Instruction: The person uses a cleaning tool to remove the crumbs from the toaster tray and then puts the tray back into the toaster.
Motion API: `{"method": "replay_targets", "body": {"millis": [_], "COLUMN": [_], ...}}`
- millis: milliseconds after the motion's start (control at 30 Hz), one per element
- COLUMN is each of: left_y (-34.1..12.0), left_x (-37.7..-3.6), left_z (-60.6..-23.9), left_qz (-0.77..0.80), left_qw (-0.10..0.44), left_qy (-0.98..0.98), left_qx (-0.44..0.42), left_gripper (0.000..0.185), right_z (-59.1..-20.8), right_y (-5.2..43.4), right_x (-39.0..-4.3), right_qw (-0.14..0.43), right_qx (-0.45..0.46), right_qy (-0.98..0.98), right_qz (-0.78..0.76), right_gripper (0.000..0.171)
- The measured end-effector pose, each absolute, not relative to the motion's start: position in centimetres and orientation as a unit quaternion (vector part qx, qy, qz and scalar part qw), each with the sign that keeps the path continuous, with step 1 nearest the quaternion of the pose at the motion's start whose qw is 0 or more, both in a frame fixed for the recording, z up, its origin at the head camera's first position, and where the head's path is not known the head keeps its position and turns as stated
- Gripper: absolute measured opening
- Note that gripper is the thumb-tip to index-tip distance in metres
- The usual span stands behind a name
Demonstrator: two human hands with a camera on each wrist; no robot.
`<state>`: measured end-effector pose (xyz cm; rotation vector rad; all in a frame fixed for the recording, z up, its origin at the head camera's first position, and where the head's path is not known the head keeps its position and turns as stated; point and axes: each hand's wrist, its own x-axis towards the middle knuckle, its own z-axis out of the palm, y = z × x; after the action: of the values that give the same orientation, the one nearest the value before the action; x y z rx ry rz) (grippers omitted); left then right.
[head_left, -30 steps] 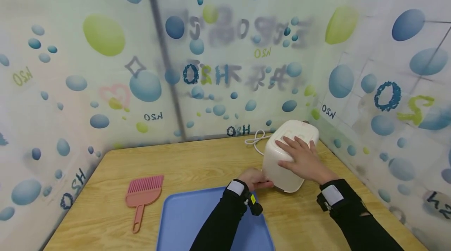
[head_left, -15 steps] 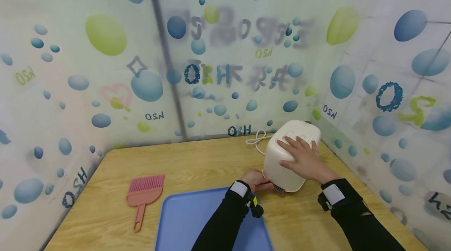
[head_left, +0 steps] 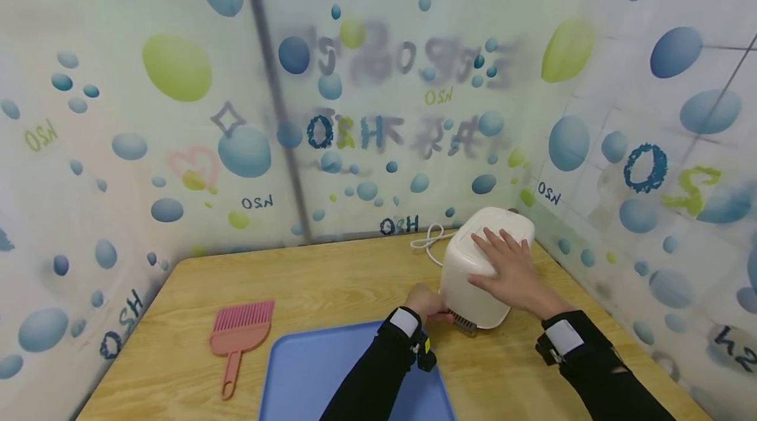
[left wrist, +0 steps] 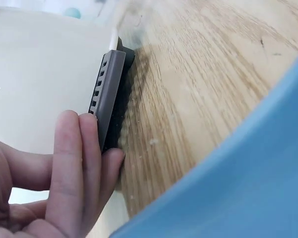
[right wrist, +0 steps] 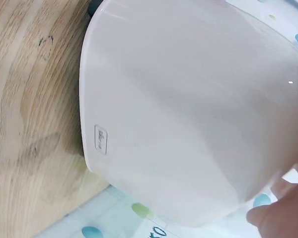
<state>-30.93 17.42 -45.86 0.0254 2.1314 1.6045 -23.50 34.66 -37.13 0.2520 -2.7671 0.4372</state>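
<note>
A white, rounded appliance that looks like a toaster (head_left: 473, 289) stands at the right of the table. My right hand (head_left: 511, 276) lies on its top with fingers spread; in the right wrist view only part of that hand (right wrist: 283, 208) shows at the edge. A dark grey slotted crumb tray (left wrist: 111, 89) sticks out at the toaster's base, on the side facing me. My left hand (head_left: 427, 303) pinches the near end of this crumb tray, its fingertips (left wrist: 88, 124) against the slotted edge. The crumb tray's inner part is hidden under the toaster.
A blue tray (head_left: 331, 368) lies in front, partly under my left forearm. To its left is a pink brush (head_left: 239, 335). The toaster's white cord (head_left: 427, 242) loops behind it, near the patterned back wall. Another patterned wall borders the table's right side.
The dark crumb tray, out of sight a second ago, now shows at the toaster's base beside my left fingers. My right hand stays on top of the toaster.
</note>
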Motion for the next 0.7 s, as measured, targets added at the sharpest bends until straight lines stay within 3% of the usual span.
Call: {"method": "replay_targets", "body": {"millis": [200, 367, 500, 700], "left_y": [17.6, 17.5, 17.4, 17.1], "left_x": [-31.4, -31.9, -32.0, -32.1], "left_z": [-45.9, -45.9, -46.2, -46.5], "left_qz": [0.552, 0.513, 0.483, 0.462], "left_qw": [0.226, 0.204, 0.177, 0.174], "left_qy": [0.802, 0.832, 0.854, 0.864], "left_qx": [0.022, 0.053, 0.080, 0.093], "left_gripper": [0.014, 0.013, 0.014, 0.015], "right_z": [-36.4, -36.5, -37.9, -41.6], "right_y": [34.8, 35.2, 36.0, 36.3], "right_x": [-21.4, -19.6, -18.5, -17.7], "right_qw": [0.260, 0.269, 0.195, -0.035], "right_qx": [0.090, 0.029, -0.028, -0.105], "right_qy": [-0.939, -0.924, -0.930, -0.856], "right_qz": [0.205, 0.270, 0.310, 0.505], "right_gripper": [0.050, 0.017, 0.017, 0.027]}}
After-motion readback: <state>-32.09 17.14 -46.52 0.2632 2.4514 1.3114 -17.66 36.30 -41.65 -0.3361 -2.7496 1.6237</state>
